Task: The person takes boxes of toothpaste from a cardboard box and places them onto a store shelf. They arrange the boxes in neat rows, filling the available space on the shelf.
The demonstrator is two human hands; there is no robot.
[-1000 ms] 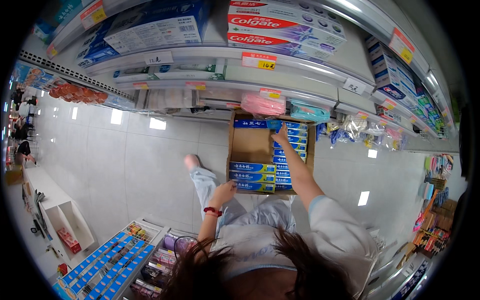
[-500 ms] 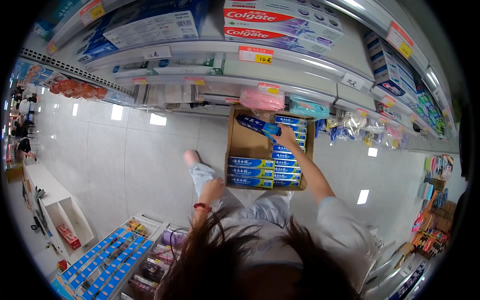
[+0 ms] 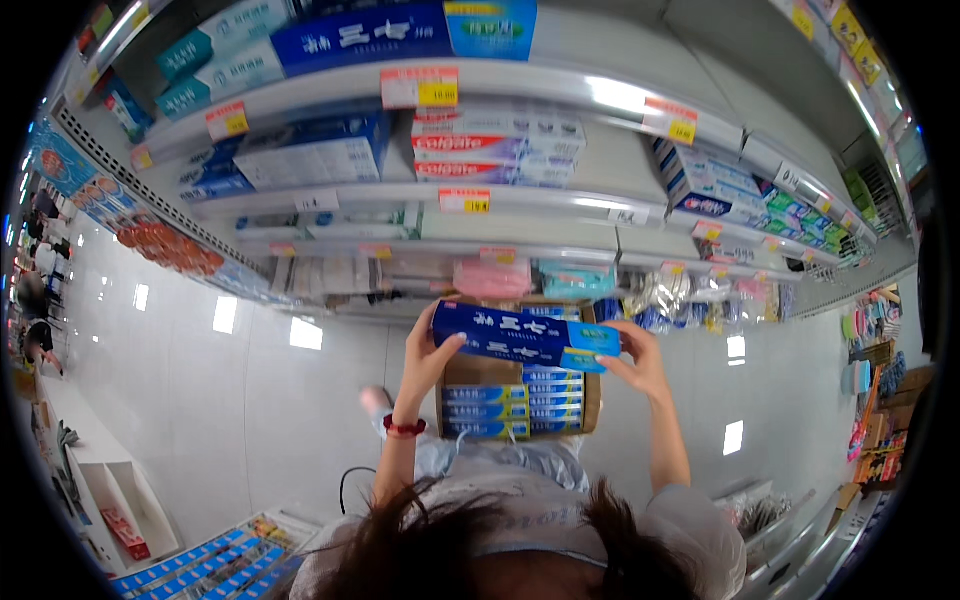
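Note:
A long dark blue toothpaste box (image 3: 490, 335) with a lighter blue end is held level between both of my hands. My left hand (image 3: 428, 352) grips its left end, thumb on the near face. At the light blue end, my right hand (image 3: 637, 362) holds it between thumb and fingers. Below the box is an open cardboard carton (image 3: 594, 412), partly hidden by it. Inside the carton, blue-and-yellow toothpaste boxes (image 3: 485, 411) lie stacked in two columns, and a patch of bare cardboard shows at the left.
Shelves ahead carry red-and-white toothpaste boxes (image 3: 497, 160) and, higher up, a dark blue box (image 3: 365, 35) like the held one. Pink (image 3: 490, 277) and teal packs (image 3: 577, 280) hang behind the carton. A white cabinet (image 3: 95, 480) stands at left on the tiled floor.
The dark blue box has risen out of the carton toward the shelves. My left hand has come up from beside my leg to grip its other end. The view has tilted up.

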